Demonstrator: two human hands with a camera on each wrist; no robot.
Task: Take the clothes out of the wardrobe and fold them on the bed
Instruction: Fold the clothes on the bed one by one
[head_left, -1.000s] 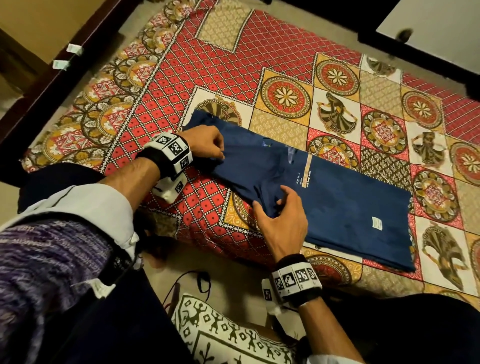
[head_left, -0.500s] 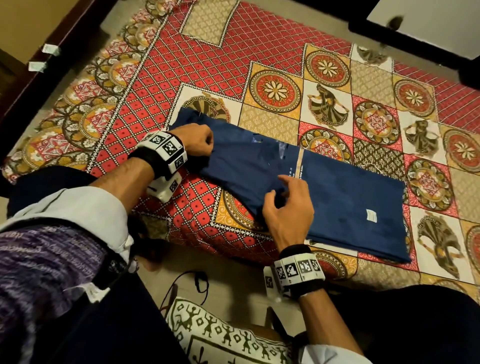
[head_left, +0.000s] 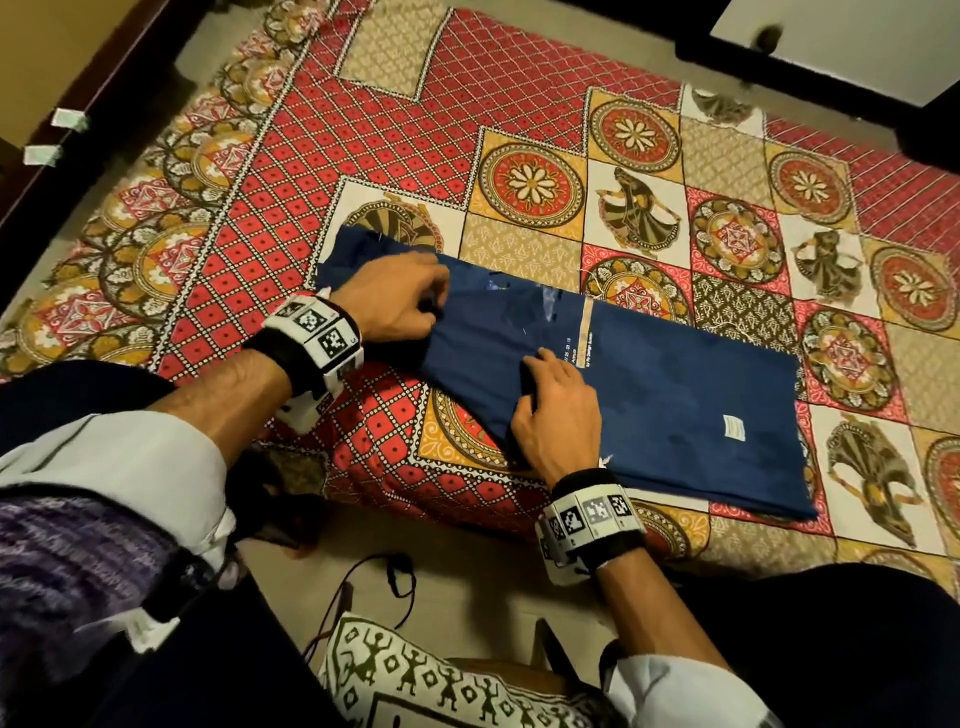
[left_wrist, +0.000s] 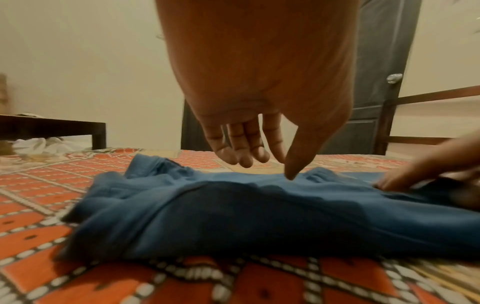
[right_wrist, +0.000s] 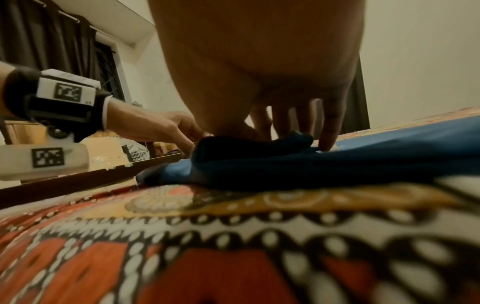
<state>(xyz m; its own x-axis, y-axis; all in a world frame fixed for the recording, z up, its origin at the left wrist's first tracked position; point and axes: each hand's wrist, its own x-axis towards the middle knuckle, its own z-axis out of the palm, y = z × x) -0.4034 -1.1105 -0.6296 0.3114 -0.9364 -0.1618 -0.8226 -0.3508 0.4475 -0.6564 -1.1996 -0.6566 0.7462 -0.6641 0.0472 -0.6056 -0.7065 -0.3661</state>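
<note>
A dark blue garment lies folded into a long strip on the patterned bedsheet, near the bed's front edge. My left hand is over its left end. In the left wrist view the fingers hang relaxed above the cloth and only the thumb tip touches it. My right hand sits at the garment's middle by its near edge. It pinches a raised fold of the blue cloth between thumb and fingers.
A dark wooden bed frame runs along the left. On the floor by my legs lie a black cable and a white cushion with dark figures. A dark door and a low dark table stand beyond the bed.
My left hand has shifted a little from the garment's left end toward its middle. My right hand has crept slightly farther onto the cloth. The garment has kept its place.
</note>
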